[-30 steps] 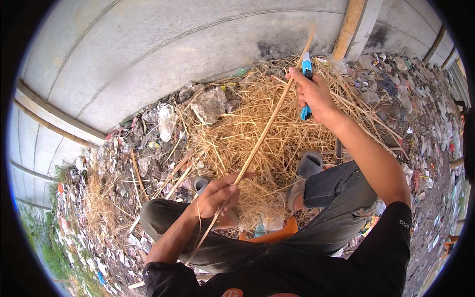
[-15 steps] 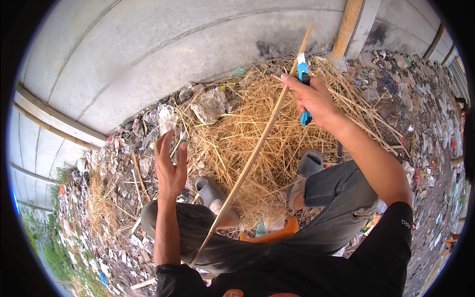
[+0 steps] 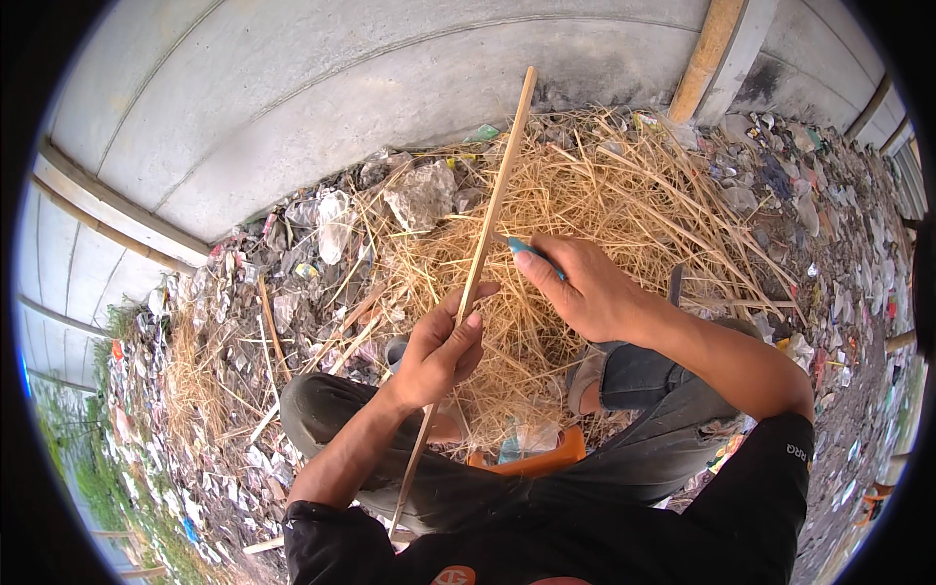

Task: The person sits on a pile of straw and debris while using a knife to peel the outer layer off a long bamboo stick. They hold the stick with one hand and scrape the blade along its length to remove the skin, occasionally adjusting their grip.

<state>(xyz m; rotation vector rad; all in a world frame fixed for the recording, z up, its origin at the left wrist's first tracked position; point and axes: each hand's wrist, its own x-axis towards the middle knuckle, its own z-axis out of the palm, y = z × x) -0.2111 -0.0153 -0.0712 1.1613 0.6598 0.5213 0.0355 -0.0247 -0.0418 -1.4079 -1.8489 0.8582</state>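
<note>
A long, thin bamboo strip (image 3: 499, 185) slants up and away from beside my left thigh. My left hand (image 3: 444, 346) is closed round its middle, thumb toward the far end. In my right hand (image 3: 590, 292) is a blue utility knife (image 3: 522, 246), mostly covered by the fingers. The knife's front end points at the strip just above my left hand; whether its blade touches the strip I cannot tell. Beneath both hands lies a heap of straw-coloured shavings (image 3: 556, 195), spread between my feet.
A grey concrete wall (image 3: 390, 88) with a bamboo post (image 3: 704, 58) rises at the far side. A rock (image 3: 421, 195) sits by the heap. Litter (image 3: 848, 263) covers the ground on both sides. An orange plastic seat edge (image 3: 546, 458) shows between my legs. A dark blade-like piece (image 3: 675, 285) stands near my right knee.
My left hand has moved right and closed on the strip. The right hand has let go of the strip, keeping the knife, and come nearer with it. The strip's far end has swung left.
</note>
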